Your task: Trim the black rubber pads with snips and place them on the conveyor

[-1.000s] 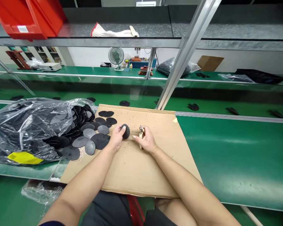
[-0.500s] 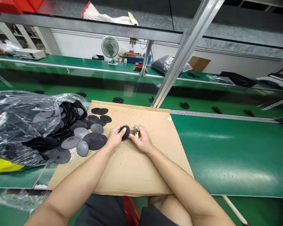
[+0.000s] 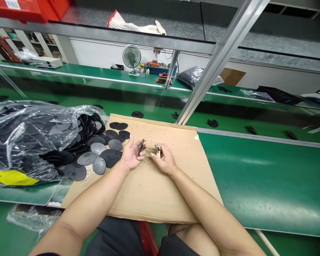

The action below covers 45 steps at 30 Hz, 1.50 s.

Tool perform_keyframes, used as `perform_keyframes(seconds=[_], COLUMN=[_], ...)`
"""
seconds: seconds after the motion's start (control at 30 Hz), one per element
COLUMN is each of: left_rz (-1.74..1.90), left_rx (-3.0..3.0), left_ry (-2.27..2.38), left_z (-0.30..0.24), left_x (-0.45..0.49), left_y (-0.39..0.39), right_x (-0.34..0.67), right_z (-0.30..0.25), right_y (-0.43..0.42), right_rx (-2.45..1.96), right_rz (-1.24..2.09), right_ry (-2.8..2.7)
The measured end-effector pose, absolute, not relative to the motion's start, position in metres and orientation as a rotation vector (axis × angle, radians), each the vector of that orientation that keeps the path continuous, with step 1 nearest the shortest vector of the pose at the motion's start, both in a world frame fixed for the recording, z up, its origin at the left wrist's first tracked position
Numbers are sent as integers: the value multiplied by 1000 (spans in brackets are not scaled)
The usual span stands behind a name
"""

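My left hand holds a black round disc edge-on between thumb and fingers, over a sheet of cardboard. My right hand is closed on a small hand tool with a metal tip and pale handles, a short way right of the disc. The tool tip and the disc are apart. Tiny black specks lie scattered on the cardboard around both hands.
A clear plastic bag spills several black and grey discs onto the cardboard's left part. A slanted metal post rises behind. Green belts stretch right and beyond, with stray black pieces. A fan stands far back.
The disc in my left hand turned from face-on to edge-on. My right hand with the tool drew close to the disc, then moved slightly away to the right.
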<state>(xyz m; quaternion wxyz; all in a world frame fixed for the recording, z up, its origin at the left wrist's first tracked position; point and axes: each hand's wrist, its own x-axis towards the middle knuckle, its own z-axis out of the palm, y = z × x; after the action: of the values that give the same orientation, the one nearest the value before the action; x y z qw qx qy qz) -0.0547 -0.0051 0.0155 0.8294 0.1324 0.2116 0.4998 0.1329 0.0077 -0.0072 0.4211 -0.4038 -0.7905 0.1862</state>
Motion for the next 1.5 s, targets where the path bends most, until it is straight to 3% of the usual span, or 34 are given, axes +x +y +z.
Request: perform_keyframes(seconds=[0.67,1.5], left_rz=[1066,1105], left_rx=[318,360], left_ry=[367,592], left_z=[12,15], left_x=[-54,-50], left_y=[-6,-6], right_x=[133,132], right_z=[-8,-8], right_y=[8,7], right_rx=[-1033,-1066], right_rz=[492,472], right_ry=[-1971,-1986])
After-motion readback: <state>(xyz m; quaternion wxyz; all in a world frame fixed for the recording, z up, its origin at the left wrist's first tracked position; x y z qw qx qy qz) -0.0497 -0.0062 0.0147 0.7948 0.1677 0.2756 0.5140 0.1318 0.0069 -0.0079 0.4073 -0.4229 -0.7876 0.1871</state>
